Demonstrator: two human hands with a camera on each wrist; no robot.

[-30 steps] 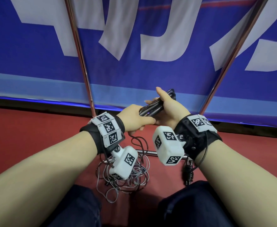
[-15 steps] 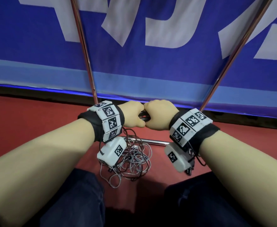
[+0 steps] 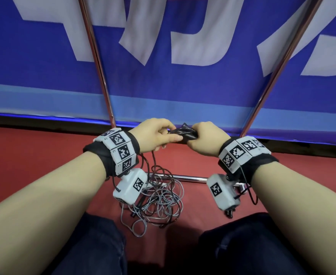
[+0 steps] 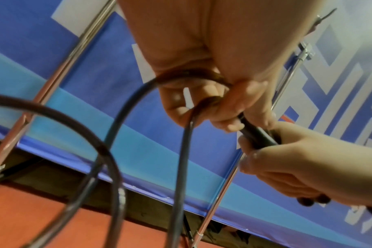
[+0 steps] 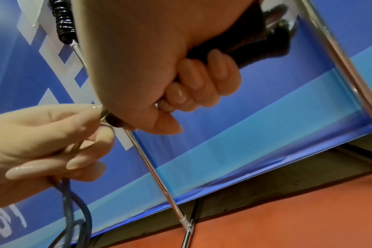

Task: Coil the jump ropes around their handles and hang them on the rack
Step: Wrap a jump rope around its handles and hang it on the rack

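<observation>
My right hand (image 3: 203, 138) was clenched in a fist around the black handles (image 3: 183, 133) of a jump rope, held level in front of me above the red floor (image 3: 34, 153). My left hand (image 3: 155, 135) sat just beside it, thumb and fingers pinching the dark rope (image 4: 181, 151) where it left the handles. From the left wrist view, that rope curved through my curled fingers (image 4: 221, 107) and dropped away in 2 loose loops. From the right wrist view, my right fingers (image 5: 202, 83) wrapped the handle bundle, its far end sticking out past my knuckles.

Half a second earlier my 2 fists were pressed together, knuckles touching, and the handles were almost hidden between them. Now the hands had drawn slightly apart and a short stretch of the black bundle showed between them. 1 second earlier my right thumb had pointed up; now it was folded down.

Below my wrists a tangle of grey and dark rope (image 3: 159, 197) lay heaped on the floor against the low chrome bar of the rack (image 3: 191, 178). The rack's 2 slanted chrome poles rose in front of a blue banner (image 3: 173, 92) with large white letters. My dark trousers (image 3: 95, 251) filled the bottom edge.
</observation>
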